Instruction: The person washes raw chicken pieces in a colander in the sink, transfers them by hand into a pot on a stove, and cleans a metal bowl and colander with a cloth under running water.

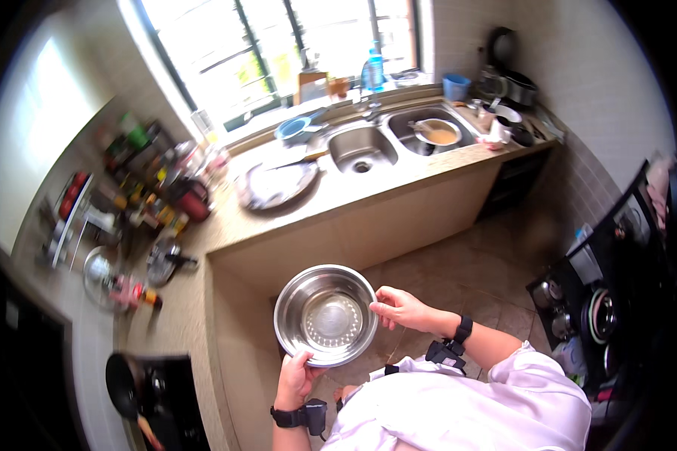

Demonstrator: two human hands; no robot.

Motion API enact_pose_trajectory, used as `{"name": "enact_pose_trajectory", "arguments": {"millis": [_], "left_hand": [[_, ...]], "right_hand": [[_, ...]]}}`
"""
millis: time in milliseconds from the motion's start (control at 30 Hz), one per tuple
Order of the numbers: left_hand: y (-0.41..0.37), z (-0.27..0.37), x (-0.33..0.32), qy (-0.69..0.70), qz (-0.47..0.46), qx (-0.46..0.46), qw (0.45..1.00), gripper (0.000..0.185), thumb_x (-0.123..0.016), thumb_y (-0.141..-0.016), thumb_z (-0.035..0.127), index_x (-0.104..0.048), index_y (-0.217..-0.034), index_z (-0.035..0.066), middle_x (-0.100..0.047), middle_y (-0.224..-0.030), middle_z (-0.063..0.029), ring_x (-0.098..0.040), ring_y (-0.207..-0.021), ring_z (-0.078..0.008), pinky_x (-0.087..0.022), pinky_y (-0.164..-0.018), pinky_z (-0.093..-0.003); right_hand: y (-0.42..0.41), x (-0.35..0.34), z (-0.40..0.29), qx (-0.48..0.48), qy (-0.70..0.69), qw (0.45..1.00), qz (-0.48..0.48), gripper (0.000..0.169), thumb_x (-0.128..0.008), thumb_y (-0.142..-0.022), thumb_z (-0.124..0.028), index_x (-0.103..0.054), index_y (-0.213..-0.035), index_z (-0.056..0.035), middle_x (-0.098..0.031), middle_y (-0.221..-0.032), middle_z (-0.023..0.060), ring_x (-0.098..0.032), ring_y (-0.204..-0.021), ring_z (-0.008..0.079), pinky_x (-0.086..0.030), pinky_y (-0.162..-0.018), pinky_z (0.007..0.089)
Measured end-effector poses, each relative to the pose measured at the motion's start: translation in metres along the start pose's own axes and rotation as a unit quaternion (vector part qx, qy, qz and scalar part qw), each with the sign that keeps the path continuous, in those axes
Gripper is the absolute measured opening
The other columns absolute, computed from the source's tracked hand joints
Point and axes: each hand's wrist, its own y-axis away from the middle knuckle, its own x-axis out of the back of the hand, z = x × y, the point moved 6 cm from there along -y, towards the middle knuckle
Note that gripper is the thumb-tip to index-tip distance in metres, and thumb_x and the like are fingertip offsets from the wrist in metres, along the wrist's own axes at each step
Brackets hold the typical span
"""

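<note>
A round stainless steel bowl (332, 318) is held out over the floor, its open side facing up, with a ring of small dimples or holes around its base. My left hand (297, 375) grips the rim at the bottom of the picture, thumb over the edge. On the right side of the same rim, my right hand (398, 309) pinches the edge between thumb and fingers. The inside of the bowl looks bare.
Ahead, a stone counter (406, 172) holds a double sink (363, 149), a pot of cloudy liquid (441, 132), a large covered pan or tray (279, 183) and a blue strainer (293, 128). Bottles and a wok (123, 386) stand left; a dark rack (589, 304) stands right.
</note>
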Motion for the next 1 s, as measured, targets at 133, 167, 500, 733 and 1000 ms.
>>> {"name": "enact_pose_trajectory", "arguments": {"millis": [133, 167, 500, 733, 1000], "left_hand": [[-0.076, 0.018, -0.097, -0.074, -0.105, 0.053, 0.990, 0.032, -0.043, -0.083, 0.006, -0.050, -0.111, -0.006, -0.062, -0.101, -0.0138, -0.064, -0.087, -0.0215, -0.057, -0.076, -0.0359], [-0.097, 0.018, -0.115, -0.095, -0.126, 0.066, 0.985, 0.032, -0.043, -0.083, 0.006, -0.050, -0.112, -0.005, -0.062, -0.100, -0.0129, -0.064, -0.086, -0.0212, -0.056, -0.075, -0.0351], [-0.284, 0.045, -0.251, -0.177, -0.265, 0.161, 0.934, 0.032, -0.041, -0.095, 0.022, -0.047, -0.115, -0.003, -0.061, -0.103, -0.0153, -0.065, -0.089, -0.0239, -0.055, -0.079, -0.0368], [-0.405, 0.126, -0.327, -0.263, -0.268, 0.068, 0.924, 0.058, -0.042, -0.096, 0.030, -0.019, -0.141, 0.002, -0.055, -0.113, -0.0225, -0.063, -0.087, -0.0258, -0.054, -0.074, -0.0310], [-0.557, 0.231, -0.355, -0.264, -0.069, -0.147, 0.951, 0.054, -0.054, -0.088, 0.029, -0.036, -0.134, 0.007, -0.056, -0.113, -0.0123, -0.054, -0.104, -0.0213, -0.045, -0.084, -0.0346]], "right_hand": [[0.006, 0.092, 0.003, 0.005, -0.009, 0.993, 0.117, 0.026, -0.057, -0.091, -0.027, -0.058, -0.089, -0.0015, -0.060, -0.078, 0.0019, -0.057, -0.069, 0.0080, -0.050, -0.059, 0.0242], [0.005, 0.111, 0.008, 0.006, -0.040, 0.988, 0.146, 0.024, -0.058, -0.090, -0.025, -0.059, -0.089, -0.0013, -0.060, -0.077, 0.0019, -0.057, -0.068, 0.0080, -0.051, -0.059, 0.0243], [-0.043, 0.268, 0.023, 0.002, -0.178, 0.926, 0.334, 0.013, -0.058, -0.088, -0.013, -0.059, -0.084, -0.0007, -0.064, -0.078, 0.0061, -0.063, -0.067, 0.0132, -0.055, -0.061, 0.0290], [-0.069, 0.368, -0.004, 0.048, -0.221, 0.861, 0.456, 0.011, -0.057, -0.086, -0.007, -0.058, -0.077, -0.0007, -0.062, -0.075, 0.0058, -0.061, -0.064, 0.0122, -0.055, -0.061, 0.0298], [-0.099, 0.488, -0.009, 0.015, -0.213, 0.858, 0.467, 0.009, -0.057, -0.087, -0.011, -0.058, -0.084, -0.0022, -0.063, -0.082, 0.0050, -0.062, -0.072, 0.0128, -0.056, -0.068, 0.0315]]}}
